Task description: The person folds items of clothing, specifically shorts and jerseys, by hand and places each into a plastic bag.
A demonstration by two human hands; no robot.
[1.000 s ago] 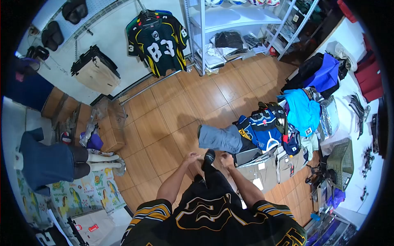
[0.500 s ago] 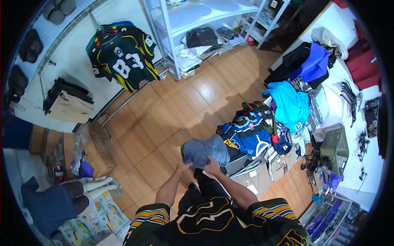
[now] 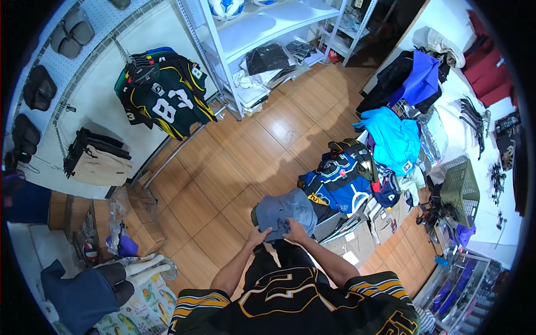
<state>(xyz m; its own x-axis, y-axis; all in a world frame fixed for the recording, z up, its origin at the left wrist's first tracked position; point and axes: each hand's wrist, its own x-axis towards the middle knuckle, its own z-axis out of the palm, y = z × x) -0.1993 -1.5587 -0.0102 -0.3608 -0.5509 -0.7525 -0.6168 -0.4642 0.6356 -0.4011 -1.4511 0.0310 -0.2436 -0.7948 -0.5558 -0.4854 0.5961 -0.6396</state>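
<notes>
A grey-blue cloth garment (image 3: 285, 211), bunched or folded, hangs between my two hands in front of my body. My left hand (image 3: 258, 237) is closed on its lower left edge, thumb on top. At the lower right edge, my right hand (image 3: 296, 231) grips the same cloth with its fingers curled. A dark olive edge shows along the cloth's left side. Just right of it lies a heap of clothes with a blue jersey (image 3: 341, 192) on top. Folded tan and grey garments in plastic (image 3: 349, 237) lie beside my right forearm.
A turquoise garment (image 3: 391, 139) tops the pile farther right, near an olive plastic basket (image 3: 462, 192). Black jerseys (image 3: 167, 100) hang from a rack at the left. White metal shelving (image 3: 279, 29) stands ahead. A mannequin in dark clothes (image 3: 84, 296) lies at lower left.
My hands have shifted slightly right and down in view with the grey-blue garment. My right fingers have curled further over its edge. The view has tilted a little.
</notes>
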